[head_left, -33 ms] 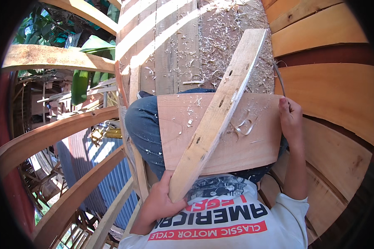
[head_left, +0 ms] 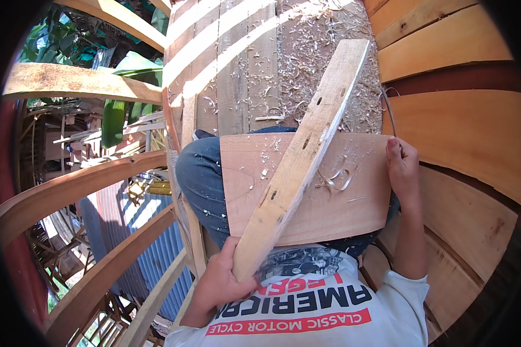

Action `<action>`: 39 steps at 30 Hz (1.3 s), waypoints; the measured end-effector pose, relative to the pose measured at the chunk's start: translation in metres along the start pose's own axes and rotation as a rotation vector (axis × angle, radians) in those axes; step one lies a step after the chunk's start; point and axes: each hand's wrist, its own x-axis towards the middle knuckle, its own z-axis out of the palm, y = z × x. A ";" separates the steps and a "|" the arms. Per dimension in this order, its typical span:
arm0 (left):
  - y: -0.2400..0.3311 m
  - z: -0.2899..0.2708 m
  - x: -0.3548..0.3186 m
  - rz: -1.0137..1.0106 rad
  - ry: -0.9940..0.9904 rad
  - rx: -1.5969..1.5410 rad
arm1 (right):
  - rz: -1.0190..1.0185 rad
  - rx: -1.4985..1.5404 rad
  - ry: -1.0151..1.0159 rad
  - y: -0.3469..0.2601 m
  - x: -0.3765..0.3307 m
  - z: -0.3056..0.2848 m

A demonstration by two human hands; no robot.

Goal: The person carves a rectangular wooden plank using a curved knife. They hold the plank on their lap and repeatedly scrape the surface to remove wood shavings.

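A long wooden slat (head_left: pixel 289 168) with a few dark slots lies aslant over a flat wooden board (head_left: pixel 347 196) across my lap. My left hand (head_left: pixel 223 283) is closed round the slat's near end, thumb on one side and fingers on the other. The slat's far end reaches past the board over the floor. At the board's far right corner my right hand (head_left: pixel 403 165) is closed on a thin grey cable (head_left: pixel 391 113), which curves up from the fingers along the wall. Pale wood shavings (head_left: pixel 338 178) lie on the board beside the slat.
Ahead, the plank floor (head_left: pixel 231 75) is strewn with curled shavings (head_left: pixel 307 75). An orange-brown plank wall (head_left: pixel 463 127) rises close on my right. Wooden rails (head_left: pixel 87 179) run along my left, with corrugated sheets (head_left: pixel 150 243) and leaves (head_left: pixel 114 121) beyond them.
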 end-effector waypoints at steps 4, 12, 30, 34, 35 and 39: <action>0.014 -0.012 0.012 0.083 0.123 0.087 | 0.004 -0.003 0.111 -0.007 0.009 0.003; 0.030 0.012 0.042 0.267 0.309 0.138 | 0.010 0.345 0.207 0.009 0.005 -0.007; 0.055 0.006 0.042 0.368 -0.047 0.454 | -0.133 1.251 -0.092 -0.064 -0.017 0.017; 0.079 0.017 0.046 0.426 0.012 0.452 | -0.067 1.216 -0.126 -0.062 -0.022 0.020; 0.086 0.020 0.048 0.429 0.013 0.445 | -0.049 1.210 -0.107 -0.063 -0.024 0.022; 0.104 0.028 0.060 0.227 -0.113 0.248 | -0.064 1.118 -0.105 -0.062 -0.030 0.020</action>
